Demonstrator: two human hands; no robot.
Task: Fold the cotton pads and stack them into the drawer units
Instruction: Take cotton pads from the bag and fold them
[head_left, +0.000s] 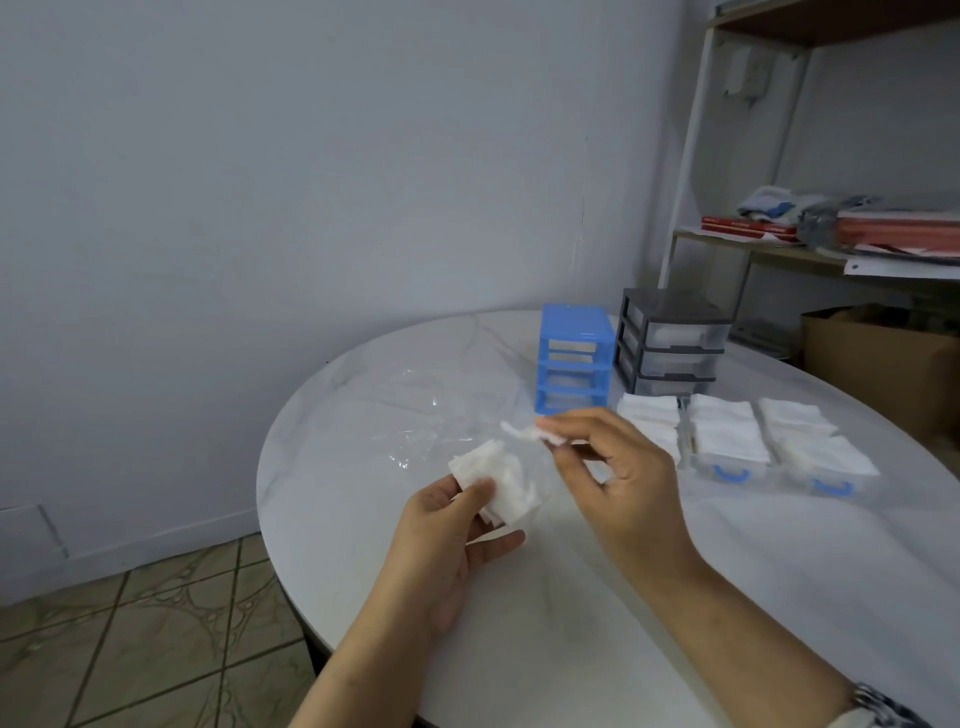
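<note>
A: What do the hands have right now?

B: The right hand (618, 467) pinches a single cotton pad (530, 434) between thumb and fingertips, lifted above the table. The left hand (457, 525) grips a small stack of pads (498, 480), thumb on top, fingers curled under, seemingly inside clear wrapping.

A: How will a pad behave?

B: I'd judge it almost weightless, soft and limp. It droops from the pinch, so it should crease easily but won't hold shape unless pressed. Best taken at an edge or corner with the fingertips; a hard squeeze would fluff or tear it.

A: And where do they go?

B: Three clear drawers (727, 441) with blue handles sit out on the table (519, 623) to the right, already heaped with folded pads. Behind them stand a blue drawer unit (571, 358) with its slots empty, and a grey drawer unit (670, 338) to its right with its drawers in.

A: Anything in the way?

B: Crumpled clear plastic film (415, 421) lies on the far left of the table, just beyond the hands. It is slippery and could catch a loose pad. A shelf rack (779, 244) with books stands well apart at the far right.
</note>
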